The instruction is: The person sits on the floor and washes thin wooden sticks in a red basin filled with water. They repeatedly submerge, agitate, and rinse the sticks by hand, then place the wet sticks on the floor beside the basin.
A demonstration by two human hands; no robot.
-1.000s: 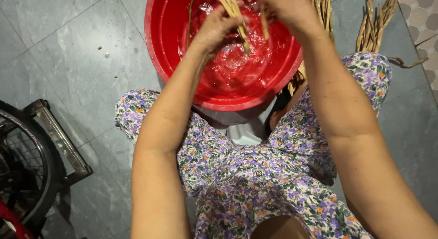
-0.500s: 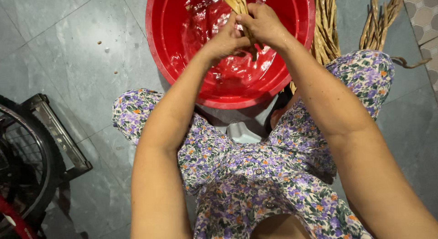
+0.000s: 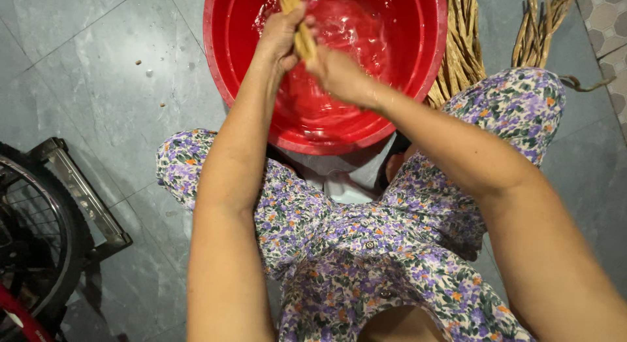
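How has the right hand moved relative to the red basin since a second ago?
Yes. The right hand has dropped from the red basin's far rim toward its middle, meeting the left hand on the strips.

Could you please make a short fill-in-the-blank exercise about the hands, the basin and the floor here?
1. Both hands, the left hand and the right hand, grip a bundle of tan ____.
2. The basin is ____ in colour.
3. The basin holds ____.
4. More strips lie on the floor to the basin's ____.

Missing words: strips; red; water; right
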